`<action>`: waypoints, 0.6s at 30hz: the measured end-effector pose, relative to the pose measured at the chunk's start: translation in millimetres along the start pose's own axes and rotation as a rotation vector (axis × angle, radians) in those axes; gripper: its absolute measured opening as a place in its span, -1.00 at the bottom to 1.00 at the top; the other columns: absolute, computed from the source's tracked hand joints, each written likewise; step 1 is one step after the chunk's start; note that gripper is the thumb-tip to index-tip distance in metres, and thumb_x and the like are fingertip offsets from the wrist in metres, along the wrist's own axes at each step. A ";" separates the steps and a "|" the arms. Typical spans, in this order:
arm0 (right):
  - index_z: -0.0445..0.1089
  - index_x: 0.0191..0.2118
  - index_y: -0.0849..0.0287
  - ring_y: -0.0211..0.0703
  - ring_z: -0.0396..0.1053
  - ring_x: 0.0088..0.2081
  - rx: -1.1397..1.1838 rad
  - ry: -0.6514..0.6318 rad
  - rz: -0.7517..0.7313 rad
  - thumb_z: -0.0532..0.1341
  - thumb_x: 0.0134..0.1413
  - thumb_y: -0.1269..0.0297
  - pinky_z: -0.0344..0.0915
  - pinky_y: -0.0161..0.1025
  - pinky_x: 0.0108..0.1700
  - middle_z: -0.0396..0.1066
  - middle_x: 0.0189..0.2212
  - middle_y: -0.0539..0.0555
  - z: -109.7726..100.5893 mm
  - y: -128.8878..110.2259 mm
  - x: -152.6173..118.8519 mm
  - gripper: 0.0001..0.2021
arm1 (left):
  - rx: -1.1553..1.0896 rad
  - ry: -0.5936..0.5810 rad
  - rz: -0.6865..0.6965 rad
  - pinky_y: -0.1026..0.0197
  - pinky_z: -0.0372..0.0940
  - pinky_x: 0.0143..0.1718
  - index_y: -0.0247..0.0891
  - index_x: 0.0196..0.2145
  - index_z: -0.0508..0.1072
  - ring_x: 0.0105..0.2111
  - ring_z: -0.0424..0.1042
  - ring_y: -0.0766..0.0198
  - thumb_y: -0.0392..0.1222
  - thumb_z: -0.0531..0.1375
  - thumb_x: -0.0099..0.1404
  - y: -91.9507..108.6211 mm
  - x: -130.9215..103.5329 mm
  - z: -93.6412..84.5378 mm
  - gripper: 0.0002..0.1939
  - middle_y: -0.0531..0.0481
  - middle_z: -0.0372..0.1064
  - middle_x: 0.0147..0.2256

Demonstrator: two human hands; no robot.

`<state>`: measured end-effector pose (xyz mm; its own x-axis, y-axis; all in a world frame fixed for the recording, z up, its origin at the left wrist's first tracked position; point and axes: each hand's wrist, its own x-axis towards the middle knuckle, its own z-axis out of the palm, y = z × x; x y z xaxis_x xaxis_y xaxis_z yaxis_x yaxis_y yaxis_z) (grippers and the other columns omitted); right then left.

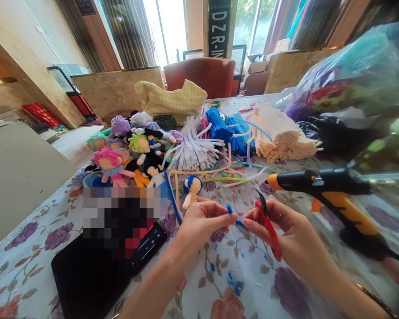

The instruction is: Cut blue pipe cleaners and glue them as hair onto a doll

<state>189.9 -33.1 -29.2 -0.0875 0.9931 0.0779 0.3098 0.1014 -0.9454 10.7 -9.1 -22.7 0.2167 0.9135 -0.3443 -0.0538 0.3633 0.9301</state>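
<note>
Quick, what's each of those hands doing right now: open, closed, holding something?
Left hand: closed, pinching a blue fuzzy strip.
Right hand: closed on a red-handled tool, and seemingly pinching the strip too.

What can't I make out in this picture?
All in the head view:
Blue strip: partly hidden by fingers.
Blue-haired doll: lower part, behind left hand.
Red-handled cutters: handles partly covered by right hand.
Black device: part masked by pixelated blocks.
Clear bag: contents blurred, cut off by right edge.
</note>
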 end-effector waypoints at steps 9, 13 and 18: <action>0.38 -0.39 0.07 -0.09 0.40 -0.32 -0.049 -0.017 -0.004 0.31 0.01 -0.03 0.31 -0.19 -0.23 0.46 -0.42 0.00 1.3 4.4 0.7 -0.72 | -0.032 0.014 0.001 0.33 0.14 -0.55 -0.29 -0.55 0.46 -0.60 0.30 0.42 -0.02 0.43 -0.09 1.2 -2.5 -1.6 -0.68 0.07 0.38 -0.60; 0.41 -0.35 0.07 -0.09 0.42 -0.32 -0.010 -0.029 -0.023 0.34 0.00 0.03 0.33 -0.20 -0.24 0.47 -0.40 0.01 0.9 2.9 1.7 -0.76 | 0.045 -0.085 -0.014 0.34 0.20 -0.44 -0.31 -0.52 0.50 -0.52 0.38 0.42 -0.03 0.44 -0.09 -0.6 -0.4 -0.6 -0.69 0.04 0.46 -0.53; 0.38 -0.35 0.08 -0.11 0.45 -0.28 0.080 -0.061 -0.015 0.34 0.01 0.09 0.35 -0.20 -0.20 0.51 -0.34 0.02 0.5 4.4 2.9 -0.79 | 0.060 -0.113 -0.034 0.36 0.18 -0.45 -0.29 -0.52 0.52 -0.52 0.35 0.45 0.00 0.43 -0.09 0.7 -0.3 1.2 -0.69 0.07 0.46 -0.52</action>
<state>190.5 -29.8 -33.3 -0.1495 0.9859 0.0754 0.2315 0.1091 -0.9667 11.7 -9.3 -21.8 0.3264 0.8731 -0.3622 0.0126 0.3791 0.9253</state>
